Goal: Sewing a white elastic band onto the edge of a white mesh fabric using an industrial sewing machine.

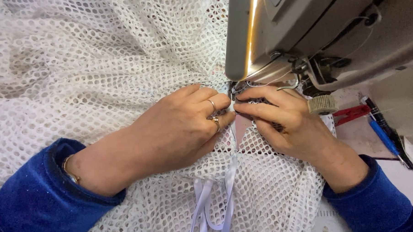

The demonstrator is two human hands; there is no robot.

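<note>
White open-mesh fabric lies bunched across the table and under the sewing machine. My left hand, with two rings and a bracelet, presses flat on the mesh just left of the needle area. My right hand rests on the mesh to the right, its fingers pinching the fabric edge close to the presser foot. The fingertips of both hands nearly touch below the needle. A white ribbon runs from between the hands toward me. The needle itself is hidden by my fingers.
The machine head overhangs the upper right. Right of it on the table lie red thread snips, a blue pen and a black pen. A ridged knob sits above my right hand. Mesh folds fill the left.
</note>
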